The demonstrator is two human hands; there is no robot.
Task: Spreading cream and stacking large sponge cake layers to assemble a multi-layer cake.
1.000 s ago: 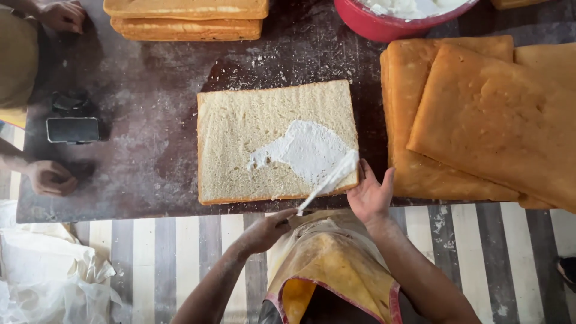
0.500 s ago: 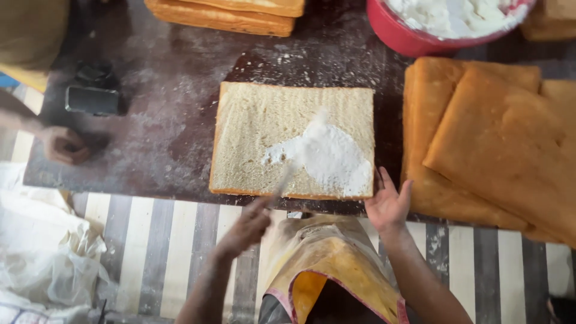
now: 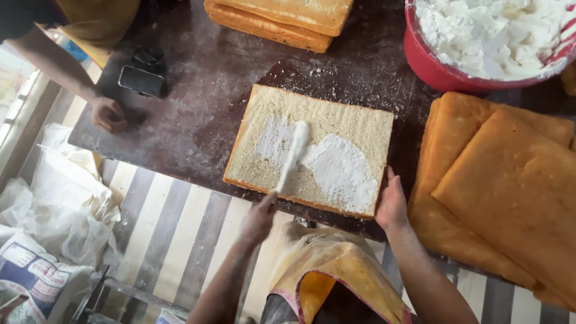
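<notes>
bakery workroom | stacked sponge sheets (image 3: 498, 186) | red tub of cream (image 3: 480, 42) | floured dark worktable (image 3: 198, 114)

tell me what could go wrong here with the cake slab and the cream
The sponge slab has its near edge close to the table edge, so a hard stroke of the spatula in the left hand might push it off. Only the right hand steadies it. Soft crumb may tear.
</notes>
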